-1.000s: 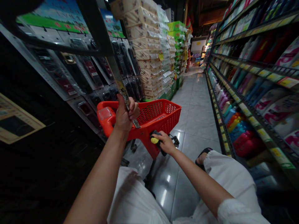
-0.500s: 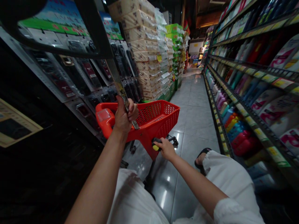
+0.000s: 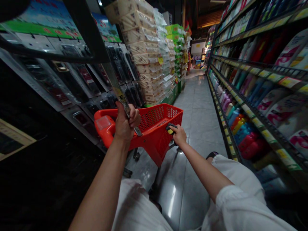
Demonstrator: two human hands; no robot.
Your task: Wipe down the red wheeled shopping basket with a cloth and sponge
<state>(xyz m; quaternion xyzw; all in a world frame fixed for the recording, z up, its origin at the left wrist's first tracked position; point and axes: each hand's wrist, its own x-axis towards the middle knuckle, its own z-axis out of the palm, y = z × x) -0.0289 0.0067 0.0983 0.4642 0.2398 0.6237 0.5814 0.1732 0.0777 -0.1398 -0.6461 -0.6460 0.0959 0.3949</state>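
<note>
My left hand [image 3: 126, 122] is wrapped round a flat, worn metal bar [image 3: 117, 91], thumb up. The bar slants from a big black looped frame [image 3: 89, 32] at the upper left down to the near rim of a red plastic shopping cart [image 3: 154, 141]. Between the fingers of my right hand [image 3: 179, 134] is a small black-and-yellow object [image 3: 170, 127], its kind unclear. It is at the cart's perforated side, near the front; I cannot tell whether it touches. The cart's basket shows no goods in the part I see.
Shelves [image 3: 255, 75] of bottles line the right side. On the left, packaged goods [image 3: 115, 67] hang on a rack, with tall stacks of wrapped packs [image 3: 144, 54] beyond. A tiled aisle [image 3: 199, 106] runs ahead. My legs in white trousers [image 3: 238, 173] flank the cart's near side.
My right hand has moved up and to the right along the cart's side with the black-and-yellow object. My left hand keeps its grip on the bar. The view has shifted slightly.
</note>
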